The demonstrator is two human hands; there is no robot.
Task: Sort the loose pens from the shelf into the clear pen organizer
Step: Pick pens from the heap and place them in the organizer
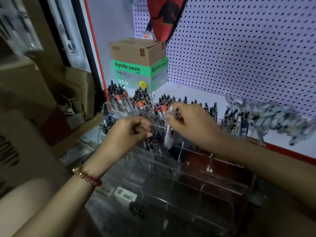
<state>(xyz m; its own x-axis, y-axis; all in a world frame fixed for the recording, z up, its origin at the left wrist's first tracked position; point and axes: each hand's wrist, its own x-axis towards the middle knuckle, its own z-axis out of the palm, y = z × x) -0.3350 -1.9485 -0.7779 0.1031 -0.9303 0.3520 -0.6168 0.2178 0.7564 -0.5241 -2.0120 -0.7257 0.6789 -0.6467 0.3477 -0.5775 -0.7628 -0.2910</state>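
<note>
The clear pen organizer (172, 178) stands tiered in front of me, its back rows packed with black-capped pens (140, 101). My right hand (191, 120) pinches a clear pen (169, 135) with a black top, held nearly upright over a middle compartment. My left hand (130, 130), with a red bead bracelet on the wrist, hovers beside it with curled fingers among the pens in the left compartment; whether it holds one is unclear. A blurred pile of loose clear pens (273, 117) lies on the white shelf (191, 92) to the right.
A brown carton (136, 50) sits on a green Agnite box (138, 74) at the back left. White pegboard (239, 48) forms the back wall, with a red bag (164, 16) hanging from it. Cardboard boxes (75, 93) stand at the left. The shelf has a red front edge (290, 151).
</note>
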